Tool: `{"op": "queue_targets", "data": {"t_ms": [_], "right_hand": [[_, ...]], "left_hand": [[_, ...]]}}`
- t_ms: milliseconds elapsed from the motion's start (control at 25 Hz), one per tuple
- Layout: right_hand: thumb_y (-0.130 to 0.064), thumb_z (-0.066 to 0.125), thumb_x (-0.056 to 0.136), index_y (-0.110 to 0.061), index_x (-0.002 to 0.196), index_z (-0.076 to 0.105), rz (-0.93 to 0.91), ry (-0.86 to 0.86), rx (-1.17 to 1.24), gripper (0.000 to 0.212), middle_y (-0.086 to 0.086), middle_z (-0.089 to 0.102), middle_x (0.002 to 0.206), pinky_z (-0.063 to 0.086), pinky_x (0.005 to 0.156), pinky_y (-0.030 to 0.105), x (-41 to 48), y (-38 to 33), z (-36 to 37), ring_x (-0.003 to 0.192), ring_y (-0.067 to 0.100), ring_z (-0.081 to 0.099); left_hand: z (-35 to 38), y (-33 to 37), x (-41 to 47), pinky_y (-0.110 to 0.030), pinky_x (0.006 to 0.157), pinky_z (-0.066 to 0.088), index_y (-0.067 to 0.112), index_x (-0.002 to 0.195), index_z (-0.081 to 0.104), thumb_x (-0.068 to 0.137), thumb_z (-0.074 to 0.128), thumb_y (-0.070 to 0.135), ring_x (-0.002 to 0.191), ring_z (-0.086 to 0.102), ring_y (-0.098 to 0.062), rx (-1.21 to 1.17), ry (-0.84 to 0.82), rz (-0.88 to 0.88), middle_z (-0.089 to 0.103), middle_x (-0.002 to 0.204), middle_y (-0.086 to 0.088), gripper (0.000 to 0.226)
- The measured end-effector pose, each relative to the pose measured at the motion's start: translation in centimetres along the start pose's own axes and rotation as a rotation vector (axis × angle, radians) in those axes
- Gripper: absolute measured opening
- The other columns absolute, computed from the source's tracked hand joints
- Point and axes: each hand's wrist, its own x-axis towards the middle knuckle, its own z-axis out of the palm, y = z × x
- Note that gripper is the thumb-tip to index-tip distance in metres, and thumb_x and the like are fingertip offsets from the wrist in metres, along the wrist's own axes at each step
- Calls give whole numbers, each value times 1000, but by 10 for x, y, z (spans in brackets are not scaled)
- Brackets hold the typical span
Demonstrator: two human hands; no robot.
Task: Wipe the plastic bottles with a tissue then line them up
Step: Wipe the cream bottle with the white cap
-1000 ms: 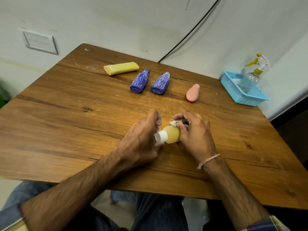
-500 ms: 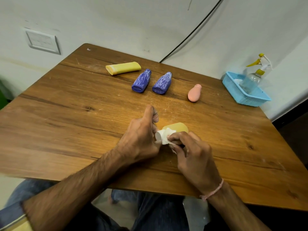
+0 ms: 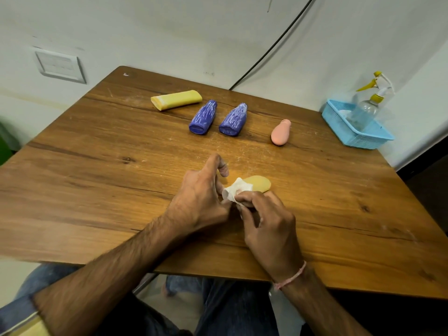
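Note:
A small mustard-yellow bottle (image 3: 259,183) lies on its side near the middle of the wooden table (image 3: 97,180), its cap end toward me. My left hand (image 3: 201,195) holds that cap end, fingers curled beside it. My right hand (image 3: 264,214) pinches a white tissue (image 3: 236,190) and presses it over the bottle's cap end. Farther back lie a yellow tube-shaped bottle (image 3: 177,100), two purple bottles (image 3: 203,117) (image 3: 234,119) side by side, and a small pink bottle (image 3: 281,132).
A blue plastic basket (image 3: 358,134) sits at the table's far right corner with a clear spray bottle (image 3: 368,105) in it. A black cable (image 3: 271,49) runs down the wall behind the table. A wall switch plate (image 3: 59,66) is at left.
My right hand with the tissue has slid from the bottle's far side to its cap end, nearer to me. The bottle's yellow body now shows beyond the hands.

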Motion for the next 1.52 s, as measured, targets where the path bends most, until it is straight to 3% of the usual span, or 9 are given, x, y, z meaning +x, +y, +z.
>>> {"op": "queue_targets", "data": {"t_ms": [160, 320, 440, 640, 840, 960, 1120, 1280, 1520], "right_hand": [[2, 78, 78, -12, 97, 71, 49, -16, -27, 24, -2, 69, 91, 53, 72, 19, 2, 11, -13, 85, 8, 64], [-5, 77, 82, -15, 100, 71, 229, 128, 9, 21, -6, 70, 97, 56, 74, 15, 14, 21, -28, 88, 3, 67], [-6, 75, 85, -16, 102, 70, 319, 166, 68, 21, -13, 67, 95, 52, 72, 7, 25, 23, -29, 86, -6, 65], [-6, 75, 85, -16, 101, 71, 346, 156, 139, 19, -15, 66, 94, 47, 70, 2, 38, 17, -17, 88, -11, 62], [-3, 71, 86, -14, 105, 72, 180, 64, 142, 22, -6, 72, 101, 55, 81, 21, 51, 5, 2, 94, 6, 65], [-1, 69, 87, -13, 104, 73, 102, 9, 86, 22, -3, 72, 102, 54, 85, 28, 49, 1, 14, 99, 13, 64], [-1, 69, 87, -13, 102, 73, 190, 122, 117, 20, -3, 73, 100, 56, 81, 27, 36, 9, 15, 94, 9, 67], [-5, 72, 87, -18, 102, 74, 354, 82, 298, 20, -9, 73, 98, 57, 76, 18, 38, 6, 12, 89, 0, 69], [1, 64, 87, -16, 102, 73, 93, -54, 8, 24, -4, 73, 101, 43, 88, 16, 45, 4, 12, 97, 12, 60]], "left_hand": [[-2, -1, 2, -14, 57, 47, 25, 100, 49, 75, 81, 25, 58, 63, -2, -70, 24, -80, 69, 66, 5, 41], [-6, 2, 2, -30, 53, 52, 26, 96, 57, 90, 69, 33, 56, 67, -11, -305, 86, -243, 73, 65, -2, 16], [-3, 4, 4, -29, 47, 44, 25, 92, 57, 95, 60, 29, 47, 62, -11, -308, 80, -296, 72, 59, -3, 6], [0, -6, 4, -48, 60, 58, 31, 86, 57, 89, 58, 41, 62, 67, -19, -116, 170, -314, 69, 63, 1, 11], [-1, 3, -4, -32, 65, 50, 35, 100, 46, 70, 67, 66, 79, 56, -7, 165, 124, -185, 57, 87, 15, 49], [1, 6, -2, -32, 69, 50, 37, 104, 42, 69, 57, 72, 88, 55, -9, 268, 50, -164, 54, 99, 16, 52], [3, 2, -2, -31, 70, 47, 36, 101, 50, 75, 67, 64, 91, 56, -9, 260, 53, -160, 56, 100, 19, 42], [10, 9, 3, -36, 72, 52, 34, 116, 39, 76, 69, 59, 92, 58, -13, 283, -32, -100, 56, 109, 14, 56], [12, 6, 7, -39, 72, 55, 35, 107, 44, 78, 72, 45, 82, 63, -11, 142, 39, -178, 64, 89, 14, 41]]}}
